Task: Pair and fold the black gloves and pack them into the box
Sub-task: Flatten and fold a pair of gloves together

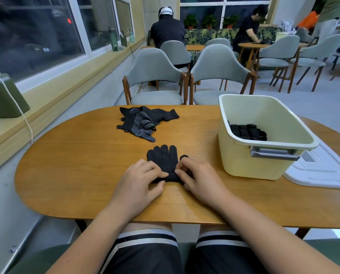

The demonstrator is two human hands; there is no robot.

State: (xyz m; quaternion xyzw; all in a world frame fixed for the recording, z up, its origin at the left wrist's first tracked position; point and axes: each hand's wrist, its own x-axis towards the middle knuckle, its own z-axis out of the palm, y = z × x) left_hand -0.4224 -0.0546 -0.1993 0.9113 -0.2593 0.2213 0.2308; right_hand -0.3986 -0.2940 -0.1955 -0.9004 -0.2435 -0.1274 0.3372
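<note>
**Black glove flat on the worktop, both hands at its cuff**

The black glove (pixel 163 159) is plain dark knit, lying flat with its four fingers spread and pointing away from the person and its thumb sticking out to the right; whether a second glove lies beneath it cannot be told. Farther back sits a heap of loose gloves (pixel 143 121), black with pale dotted palms, crumpled over one another. To the right stands the box (pixel 264 155), a cream plastic tub with a grey handle; folded gloves (pixel 248 132) lie in a dark bundle on its floor; a white lid (pixel 323 171) lies flat just beside the box on its right.

The worktop (pixel 76 165) is a rounded wooden table with visible grain; two grey chairs (pixel 155 76) face it from the far side; a long window (pixel 36 36) runs along the left wall, dark outside, with a green case (pixel 5 95) on its sill; other people sit at tables in the background.

The glove lies near the front edge, between the two hands; the left hand (pixel 139 180) pinches the near left corner of the cuff, its fingers (pixel 161 174) narrowed on the cloth; the right hand (pixel 198 175) has its fingers (pixel 180 172) curled onto the cuff's right side, gripping it.
</note>
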